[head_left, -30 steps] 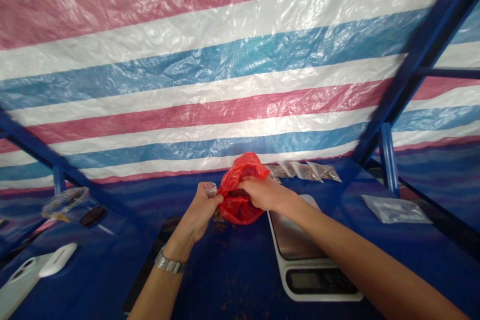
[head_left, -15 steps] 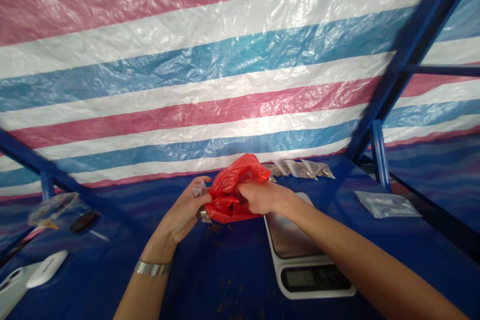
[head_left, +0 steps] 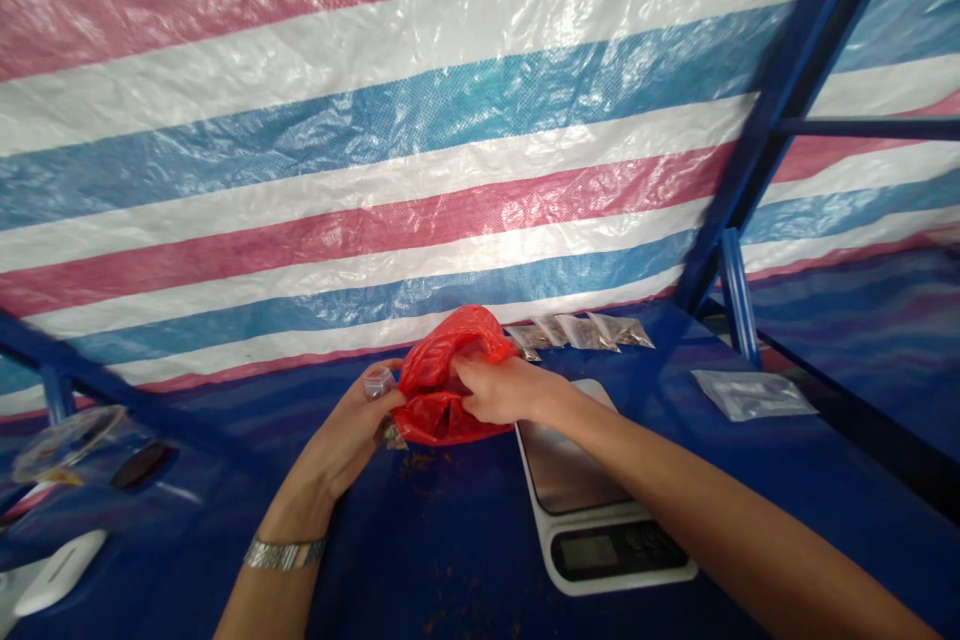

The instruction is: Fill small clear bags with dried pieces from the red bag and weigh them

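Note:
A crumpled red plastic bag [head_left: 459, 345] stands at the middle of the blue table, its mouth facing me. My left hand [head_left: 352, 430] is closed at the bag's left edge, pinching the red plastic. The same hand also holds a small clear zip bag [head_left: 379, 382], with some brown bits showing below the fingers. My right hand [head_left: 499, 388] reaches into the red bag's mouth from the right. Its fingers are curled and the tips are hidden inside, so what they hold cannot be seen. Under my right forearm lies a white kitchen scale [head_left: 592, 552] with a metal plate.
Several small filled zip bags [head_left: 589, 332] lie in a row at the back. A stack of clear bags [head_left: 752, 394] is on the right. On the left are a clear plastic container [head_left: 71, 442], a dark round lid [head_left: 142, 465] and a white case [head_left: 64, 572]. Brown crumbs dot the table.
The whole view has shifted, so everything sits slightly further left. Both hands keep their places at the red bag, and the right hand is still inside its mouth.

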Action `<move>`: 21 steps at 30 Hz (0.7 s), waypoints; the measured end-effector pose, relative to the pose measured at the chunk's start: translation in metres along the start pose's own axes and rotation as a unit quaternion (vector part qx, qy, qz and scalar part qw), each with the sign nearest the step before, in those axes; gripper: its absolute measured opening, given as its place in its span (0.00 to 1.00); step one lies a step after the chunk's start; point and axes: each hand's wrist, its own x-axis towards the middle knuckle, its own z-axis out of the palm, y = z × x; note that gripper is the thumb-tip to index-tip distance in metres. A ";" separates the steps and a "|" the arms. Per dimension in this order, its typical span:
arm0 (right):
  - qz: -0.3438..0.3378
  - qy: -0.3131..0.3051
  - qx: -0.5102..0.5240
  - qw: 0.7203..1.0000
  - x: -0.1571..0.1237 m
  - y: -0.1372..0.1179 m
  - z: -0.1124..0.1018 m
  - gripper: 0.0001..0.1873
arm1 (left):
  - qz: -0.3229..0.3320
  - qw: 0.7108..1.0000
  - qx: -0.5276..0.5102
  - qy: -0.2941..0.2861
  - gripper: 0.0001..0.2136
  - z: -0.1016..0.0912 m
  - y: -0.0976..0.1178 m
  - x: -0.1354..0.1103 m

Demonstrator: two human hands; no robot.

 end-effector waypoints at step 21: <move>0.002 0.007 -0.002 1.000 0.005 0.002 0.004 0.16 | 0.007 0.999 0.022 -0.043 0.29 0.007 -0.010 0.002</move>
